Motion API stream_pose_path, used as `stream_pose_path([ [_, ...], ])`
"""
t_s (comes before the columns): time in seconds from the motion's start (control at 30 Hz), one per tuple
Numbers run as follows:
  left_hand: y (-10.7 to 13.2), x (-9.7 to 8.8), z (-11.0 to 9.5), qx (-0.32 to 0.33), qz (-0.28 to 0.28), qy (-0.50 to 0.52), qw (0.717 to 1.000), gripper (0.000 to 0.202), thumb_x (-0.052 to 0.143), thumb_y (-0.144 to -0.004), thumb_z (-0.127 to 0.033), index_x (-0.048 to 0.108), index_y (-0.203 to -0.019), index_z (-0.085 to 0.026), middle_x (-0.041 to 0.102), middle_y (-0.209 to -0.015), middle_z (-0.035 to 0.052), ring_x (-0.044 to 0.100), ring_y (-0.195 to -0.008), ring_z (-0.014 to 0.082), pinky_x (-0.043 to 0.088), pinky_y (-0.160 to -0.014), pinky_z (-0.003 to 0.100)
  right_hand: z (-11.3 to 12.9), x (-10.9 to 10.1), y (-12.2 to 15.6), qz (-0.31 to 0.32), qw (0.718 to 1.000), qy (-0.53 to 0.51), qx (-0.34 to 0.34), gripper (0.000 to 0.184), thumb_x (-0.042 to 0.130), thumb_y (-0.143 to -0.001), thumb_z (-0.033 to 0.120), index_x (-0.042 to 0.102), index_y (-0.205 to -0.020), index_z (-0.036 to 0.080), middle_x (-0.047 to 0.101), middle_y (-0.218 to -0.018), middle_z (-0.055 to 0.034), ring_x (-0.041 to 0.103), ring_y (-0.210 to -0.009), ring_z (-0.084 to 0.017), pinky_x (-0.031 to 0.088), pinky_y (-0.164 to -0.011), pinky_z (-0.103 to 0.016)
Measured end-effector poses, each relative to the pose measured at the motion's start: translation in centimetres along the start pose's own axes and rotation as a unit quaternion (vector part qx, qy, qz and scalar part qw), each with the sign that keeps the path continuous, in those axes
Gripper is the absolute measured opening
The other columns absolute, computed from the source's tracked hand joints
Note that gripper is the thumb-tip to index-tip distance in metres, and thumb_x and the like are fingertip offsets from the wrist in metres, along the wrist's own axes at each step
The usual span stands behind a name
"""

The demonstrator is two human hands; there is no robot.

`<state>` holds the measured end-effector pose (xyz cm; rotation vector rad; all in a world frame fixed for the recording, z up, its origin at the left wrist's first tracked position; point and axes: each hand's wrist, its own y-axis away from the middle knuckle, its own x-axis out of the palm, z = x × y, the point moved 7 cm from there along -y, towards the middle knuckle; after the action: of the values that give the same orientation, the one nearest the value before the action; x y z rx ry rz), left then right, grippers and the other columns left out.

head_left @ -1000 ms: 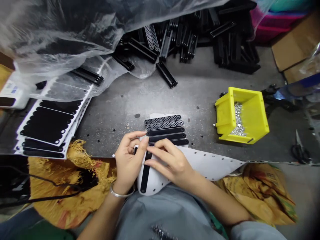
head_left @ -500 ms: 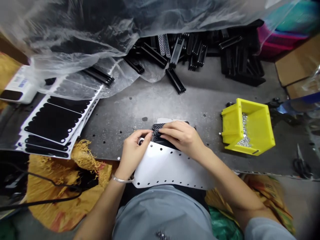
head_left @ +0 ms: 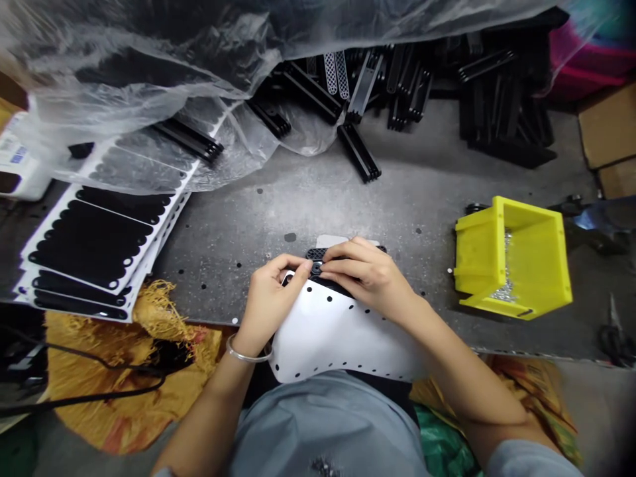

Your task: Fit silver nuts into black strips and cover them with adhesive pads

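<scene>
Both hands meet at a small group of black plastic strips [head_left: 322,254] with rounded ends and a lattice surface, near the table's front edge. My left hand [head_left: 278,291] has its thumb and forefinger drawn together at the left end of one strip; what lies in the pinch is hidden. My right hand [head_left: 368,275] is closed over the same strip, fingertips and thumb at its end, covering most of it. A white sheet [head_left: 342,338] with rows of dark holes hangs from under the hands onto the lap. A pale piece [head_left: 332,240] lies just behind the strips.
A yellow bin [head_left: 534,265] with small metal pieces stands right, near scissors [head_left: 615,331]. Sheets of black oblong stickers [head_left: 94,245] are stacked left. Black plastic parts [head_left: 358,152] lie at the back beside clear plastic film [head_left: 209,146]. A yellow sack [head_left: 94,397] sits below left.
The camera view has shifted slightly, so the bin appears further right. My fingertips have drawn closer together at the strip's end.
</scene>
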<state>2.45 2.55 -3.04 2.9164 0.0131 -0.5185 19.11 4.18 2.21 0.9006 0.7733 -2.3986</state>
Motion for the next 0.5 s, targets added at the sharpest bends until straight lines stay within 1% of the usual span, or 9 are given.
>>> stream_pose_path([
  [0.13,-0.03,0.00,0.03,-0.010,-0.002,0.005,1.000,0.019,0.068,-0.091,-0.035,0.074,-0.082,-0.020,0.074,-0.079,-0.0006,0.065,-0.074,0.0156,0.050,-0.073,0.026,-0.18,0.17,0.17,0.008,1.000,-0.008,0.014,0.018,0.059,-0.103,0.023,0.077,-0.100,0.021,0.075,-0.103,-0.0077,0.062,-0.090,-0.019,0.053,-0.079,-0.036],
  [0.23,-0.08,0.07,-0.02,-0.014,0.003,0.011,1.000,0.021,0.067,-0.092,-0.035,0.074,-0.080,-0.020,0.074,-0.077,-0.0006,0.065,-0.073,0.0154,0.050,-0.071,0.025,-0.18,0.10,0.23,0.003,1.000,-0.013,0.012,0.018,0.060,-0.103,0.024,0.077,-0.100,0.021,0.076,-0.103,-0.0076,0.063,-0.091,-0.020,0.053,-0.080,-0.037],
  [0.5,-0.21,0.10,0.12,-0.015,0.001,0.016,1.000,0.022,0.067,-0.092,-0.037,0.074,-0.080,-0.020,0.075,-0.077,0.0004,0.066,-0.074,0.0165,0.052,-0.074,0.027,-0.06,-0.05,0.32,0.003,1.000,-0.006,0.006,0.018,0.060,-0.103,0.024,0.078,-0.101,0.022,0.076,-0.103,-0.0069,0.064,-0.090,-0.020,0.054,-0.079,-0.037],
])
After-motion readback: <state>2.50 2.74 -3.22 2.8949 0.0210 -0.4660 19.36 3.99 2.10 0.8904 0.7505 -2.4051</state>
